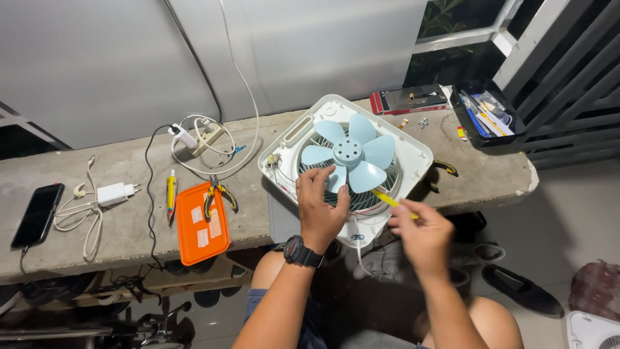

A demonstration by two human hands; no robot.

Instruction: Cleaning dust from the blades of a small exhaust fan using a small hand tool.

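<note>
A white square fan housing (395, 139) lies on a concrete ledge (129, 226), with a light blue fan blade (350, 155) on its grille. My left hand (320, 208), with a black watch at the wrist, rests its fingers on the lower blade and grille. My right hand (423, 232) grips a yellow-handled screwdriver (387, 199) whose tip points under the blade at the lower right.
An orange lid (197, 238) holds pliers (218, 194). A yellow pen-like tool (171, 194), a white charger (115, 192), a phone (37, 214) and a power strip (205, 137) lie to the left. A red box (410, 100) and black tool tray (487, 116) stand right. Shoes (516, 291) lie on the floor.
</note>
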